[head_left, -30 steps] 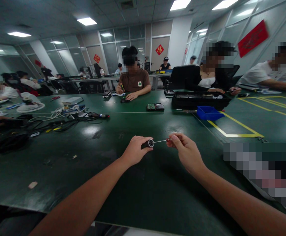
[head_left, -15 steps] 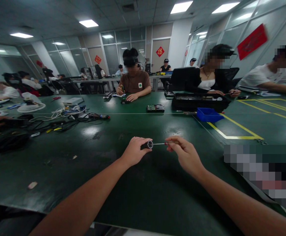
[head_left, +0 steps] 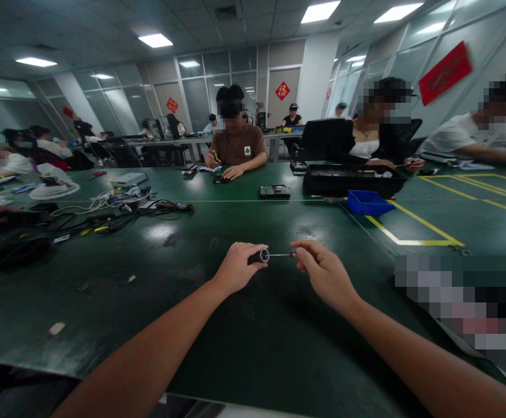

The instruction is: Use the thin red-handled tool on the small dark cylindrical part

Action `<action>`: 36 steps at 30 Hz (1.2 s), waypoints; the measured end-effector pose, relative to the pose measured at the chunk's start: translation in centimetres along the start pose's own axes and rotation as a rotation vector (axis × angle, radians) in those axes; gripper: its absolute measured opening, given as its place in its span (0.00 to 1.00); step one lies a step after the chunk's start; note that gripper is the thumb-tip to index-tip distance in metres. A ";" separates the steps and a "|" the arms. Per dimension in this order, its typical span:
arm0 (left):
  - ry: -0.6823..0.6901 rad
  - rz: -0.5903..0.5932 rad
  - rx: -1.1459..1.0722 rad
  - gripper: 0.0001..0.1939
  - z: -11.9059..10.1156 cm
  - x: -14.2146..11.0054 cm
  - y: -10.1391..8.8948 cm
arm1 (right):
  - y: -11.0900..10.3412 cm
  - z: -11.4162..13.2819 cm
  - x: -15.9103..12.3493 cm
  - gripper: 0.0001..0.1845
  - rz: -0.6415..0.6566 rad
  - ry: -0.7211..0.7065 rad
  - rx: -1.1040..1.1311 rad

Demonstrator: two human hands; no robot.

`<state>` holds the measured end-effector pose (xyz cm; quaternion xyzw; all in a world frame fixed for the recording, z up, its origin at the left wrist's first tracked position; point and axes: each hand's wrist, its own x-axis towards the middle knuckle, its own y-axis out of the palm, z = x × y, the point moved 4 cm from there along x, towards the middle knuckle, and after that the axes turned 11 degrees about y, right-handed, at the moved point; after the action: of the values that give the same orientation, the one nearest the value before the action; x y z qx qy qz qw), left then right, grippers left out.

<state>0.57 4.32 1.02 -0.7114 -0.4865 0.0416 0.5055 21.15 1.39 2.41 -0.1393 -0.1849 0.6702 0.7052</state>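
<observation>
My left hand [head_left: 237, 268] is closed around a small black cylindrical part [head_left: 256, 256] with a silvery ring at its end, whose round face points toward me. From the right, my right hand [head_left: 322, 268] grips the reddish handle of a screwdriver [head_left: 281, 255] between thumb and fingers. The thin metal shaft lies level and its tip meets the side of the cylinder by the ring. Whether the tip sits in a screw is too small to tell. Both hands are held over the green table [head_left: 235, 348].
Beyond my hands lie a green circuit board device [head_left: 274, 191], a blue bin [head_left: 369, 203] and a long black case [head_left: 355, 181]. Tangled cables [head_left: 118, 217] spread on the left. A person [head_left: 238, 139] works opposite; others sit at right. A blurred patch [head_left: 466, 307] covers the near right.
The fingers of my right hand have shifted slightly on the screwdriver handle. My left hand keeps its hold on the cylinder, and the view has moved very little.
</observation>
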 end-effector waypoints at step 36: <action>-0.043 0.019 0.001 0.20 0.1 0.1 0.0 | 0.3 -0.2 0.2 0.20 0.018 0.030 -0.041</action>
<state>0.54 4.45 1.03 -0.7147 -0.4906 0.0618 0.4947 20.94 1.60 2.07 -0.1655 -0.1867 0.6705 0.6987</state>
